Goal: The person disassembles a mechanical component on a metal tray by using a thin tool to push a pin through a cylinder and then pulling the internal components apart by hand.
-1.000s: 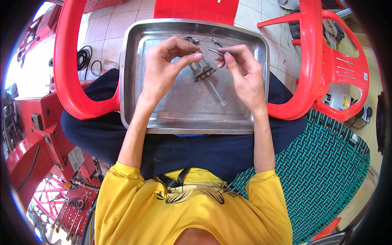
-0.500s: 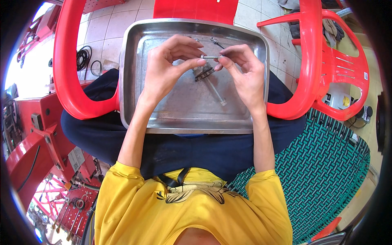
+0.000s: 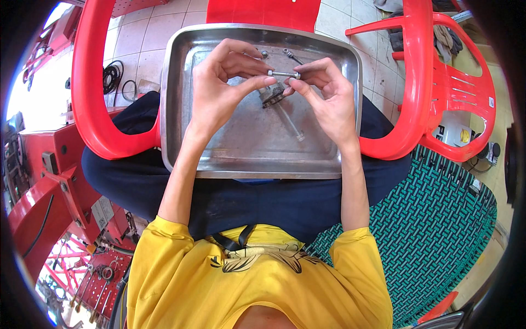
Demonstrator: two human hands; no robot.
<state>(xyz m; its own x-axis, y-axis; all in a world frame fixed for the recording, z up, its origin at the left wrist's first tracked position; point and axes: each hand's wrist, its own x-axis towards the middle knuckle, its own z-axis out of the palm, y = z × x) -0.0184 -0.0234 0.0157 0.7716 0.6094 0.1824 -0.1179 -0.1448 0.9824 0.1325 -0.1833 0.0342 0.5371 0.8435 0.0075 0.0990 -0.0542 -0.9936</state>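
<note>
- the left hand (image 3: 219, 93) sat in the upper middle of the frame, its fingers (image 3: 257, 82) pinched together on the left end of a short metal bolt (image 3: 284, 73).
- the right hand (image 3: 329, 101) sat just right of it, its fingers (image 3: 300, 85) pinched on the right end of the same bolt.
- the bolt lay level between the two hands, held above the metal tray (image 3: 181, 137) and not touching it.
- the tray rested on the person's lap, across dark blue trousers (image 3: 263, 203), filling the upper middle of the frame.
- in the tray, just below the bolt, lay a small dark toothed part (image 3: 272, 98) and a long thin rod (image 3: 290, 123) running toward the lower right.
- two more small bolts (image 3: 290, 55) lay near the tray's far edge, above the hands.
- red plastic chairs (image 3: 427, 82) stood at the upper left and upper right of the frame on a tiled floor (image 3: 131, 38).
- a green woven mat (image 3: 438, 230) filled the lower right.
- a red metal frame (image 3: 44, 181) stood at the left edge.
- the person wore a yellow shirt (image 3: 252, 285) at the bottom of the frame.
</note>
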